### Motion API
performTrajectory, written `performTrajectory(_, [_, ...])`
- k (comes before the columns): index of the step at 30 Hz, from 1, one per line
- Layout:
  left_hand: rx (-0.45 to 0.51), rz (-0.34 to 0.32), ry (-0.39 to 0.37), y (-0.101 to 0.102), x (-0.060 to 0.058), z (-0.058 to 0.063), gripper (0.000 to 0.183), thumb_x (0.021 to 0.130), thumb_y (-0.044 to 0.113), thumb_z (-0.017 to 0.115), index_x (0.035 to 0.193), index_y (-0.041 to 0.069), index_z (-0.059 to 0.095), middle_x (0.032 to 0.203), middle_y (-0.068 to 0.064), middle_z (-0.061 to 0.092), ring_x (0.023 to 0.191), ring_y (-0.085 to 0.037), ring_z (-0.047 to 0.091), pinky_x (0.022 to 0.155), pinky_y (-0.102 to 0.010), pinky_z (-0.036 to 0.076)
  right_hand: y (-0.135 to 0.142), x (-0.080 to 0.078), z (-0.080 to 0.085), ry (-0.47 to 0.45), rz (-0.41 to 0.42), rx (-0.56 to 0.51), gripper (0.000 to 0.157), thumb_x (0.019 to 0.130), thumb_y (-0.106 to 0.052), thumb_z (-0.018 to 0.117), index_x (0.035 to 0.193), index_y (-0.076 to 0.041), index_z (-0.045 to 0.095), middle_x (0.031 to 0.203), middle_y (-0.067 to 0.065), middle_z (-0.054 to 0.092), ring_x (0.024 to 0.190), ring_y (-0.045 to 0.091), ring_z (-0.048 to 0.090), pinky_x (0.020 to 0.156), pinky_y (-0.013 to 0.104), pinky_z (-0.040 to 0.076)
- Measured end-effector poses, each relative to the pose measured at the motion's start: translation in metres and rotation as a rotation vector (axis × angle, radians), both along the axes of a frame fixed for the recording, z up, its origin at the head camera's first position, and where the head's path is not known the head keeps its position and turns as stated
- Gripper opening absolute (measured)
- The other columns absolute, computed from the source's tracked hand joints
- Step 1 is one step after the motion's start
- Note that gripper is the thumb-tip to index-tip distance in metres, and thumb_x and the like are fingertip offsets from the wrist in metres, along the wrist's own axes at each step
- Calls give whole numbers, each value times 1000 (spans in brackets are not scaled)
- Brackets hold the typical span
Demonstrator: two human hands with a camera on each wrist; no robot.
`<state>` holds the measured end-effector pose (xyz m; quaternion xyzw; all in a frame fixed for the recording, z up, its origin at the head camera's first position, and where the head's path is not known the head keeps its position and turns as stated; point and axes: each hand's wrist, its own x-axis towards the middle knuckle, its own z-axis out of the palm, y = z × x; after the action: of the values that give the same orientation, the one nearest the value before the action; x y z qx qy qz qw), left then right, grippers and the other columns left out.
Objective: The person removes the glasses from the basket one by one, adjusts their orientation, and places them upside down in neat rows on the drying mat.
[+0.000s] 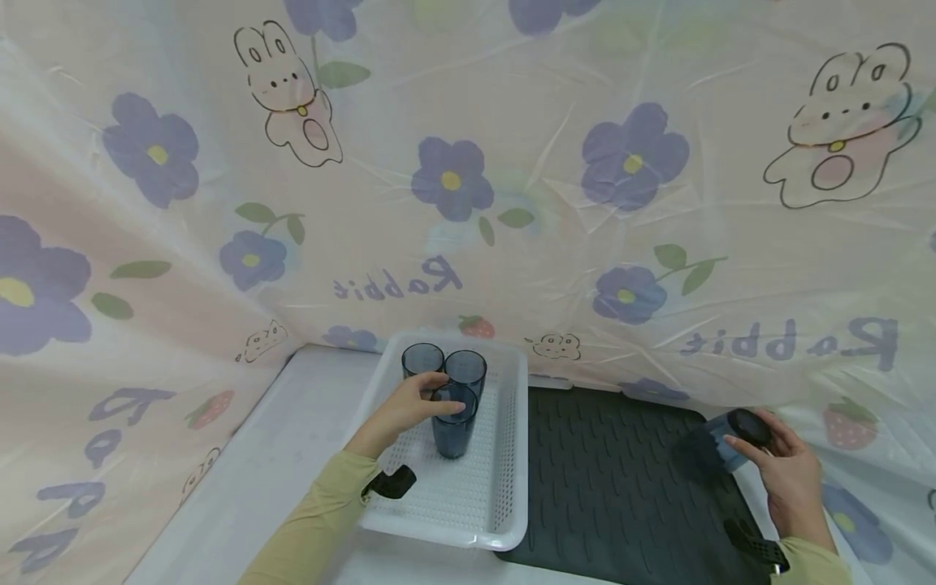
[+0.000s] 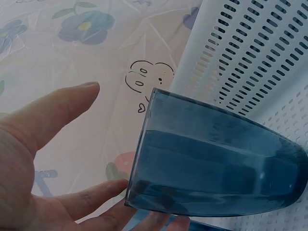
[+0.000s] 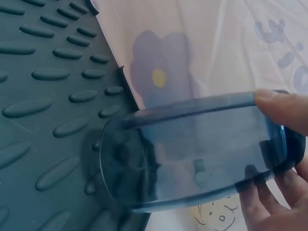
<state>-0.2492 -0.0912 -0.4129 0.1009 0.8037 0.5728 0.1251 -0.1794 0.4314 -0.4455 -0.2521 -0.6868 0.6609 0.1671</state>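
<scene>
Three blue-tinted glasses stand mouth up in a white perforated basket (image 1: 521, 463). At the rim of the nearest glass (image 1: 453, 439) is my left hand (image 1: 398, 413), thumb and fingers spread. In the left wrist view the thumb stays apart from this glass (image 2: 216, 159), while the fingertips reach its rim. The other glasses (image 1: 422, 354) (image 1: 468, 366) stand close behind it. My right hand (image 1: 793, 475) grips a fourth glass by its dark base, thumb on one side and fingers on the other. That glass (image 3: 202, 149) is tipped mouth down, over the right edge of the black ridged mat (image 1: 614, 487).
Basket and mat lie side by side on a white table (image 1: 292, 455). A curtain (image 1: 512, 268) printed with flowers and rabbits hangs behind and along both sides, close to the basket's back and the mat's far edge.
</scene>
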Motion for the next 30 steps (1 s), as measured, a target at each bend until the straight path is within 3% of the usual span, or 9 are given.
performTrajectory(3, [-4,0,1,0,0,0,77,78,33,80,141,6,45,140,-11,46,126,-34,43,99,-50,42,-1,-1,-1,-20,4,30,84,77,-16,82,148,-28,38,153,-11,25,140,9,21,115,34,16])
performTrajectory(11, [-30,-12,18,0,-1,-2,82,75,32,83,142,7,44,141,-11,44,126,-34,43,99,-50,43,-3,1,-9,-17,49,109,80,81,-17,78,148,-29,37,154,-10,23,140,9,20,113,24,20])
performTrajectory(15, [-30,-13,25,-1,-1,-3,83,74,30,85,142,7,44,141,-11,44,125,-34,43,98,-50,43,-4,-1,-11,-3,54,136,78,81,-17,79,147,-28,39,151,-10,31,135,7,29,104,13,31])
performTrajectory(18, [-35,-17,27,0,-2,-5,82,72,30,85,141,8,45,141,-10,44,125,-34,43,97,-50,44,-4,-2,-14,44,60,112,77,79,-14,80,145,-26,43,144,-13,41,127,4,37,87,3,38])
performTrajectory(21, [-42,-21,31,0,-2,-7,82,72,30,86,140,9,46,141,-10,44,126,-34,42,97,-49,44,-4,-2,-16,67,70,108,76,78,-13,81,144,-25,45,136,-14,45,121,4,40,76,2,40])
performTrajectory(30, [-51,-23,53,0,-1,-7,82,70,26,88,139,9,47,142,-10,44,129,-38,38,100,-51,41,-7,-1,-16,-12,115,290,74,83,-23,76,147,-26,38,135,-11,43,121,7,40,77,4,40])
